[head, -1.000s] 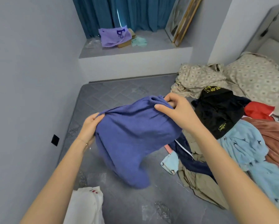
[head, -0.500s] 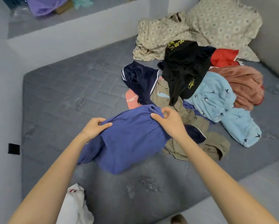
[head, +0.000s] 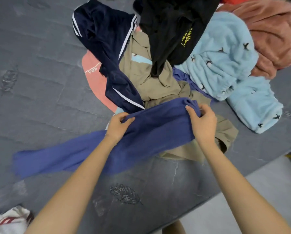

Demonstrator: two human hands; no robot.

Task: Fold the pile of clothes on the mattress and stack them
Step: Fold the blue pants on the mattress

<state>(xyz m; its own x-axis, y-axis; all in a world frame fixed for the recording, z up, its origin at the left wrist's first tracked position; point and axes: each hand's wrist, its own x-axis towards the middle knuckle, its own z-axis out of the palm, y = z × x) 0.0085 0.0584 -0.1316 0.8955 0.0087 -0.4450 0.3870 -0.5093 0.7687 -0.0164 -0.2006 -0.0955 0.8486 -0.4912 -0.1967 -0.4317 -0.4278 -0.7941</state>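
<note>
A blue-purple garment (head: 141,137) stretches across the grey mattress (head: 31,92), its long end trailing to the lower left. My left hand (head: 118,126) grips its upper edge near the middle. My right hand (head: 203,123) pinches the bunched upper right corner. Behind my hands lies the pile: navy track pants with white stripes (head: 107,48), a khaki garment (head: 158,85), a black garment with yellow print (head: 171,27), a fluffy light blue piece (head: 225,65), a pink fleece (head: 273,34) and a salmon item (head: 95,78).
A white garment with red print (head: 8,222) lies at the lower left corner of the mattress. The mattress edge runs diagonally at the lower right, with pale floor (head: 242,191) beyond it.
The view has dipped down and closer to the pile. The blue-purple garment has been lowered and spread out leftward on the mattress, with both hands still holding its top edge.
</note>
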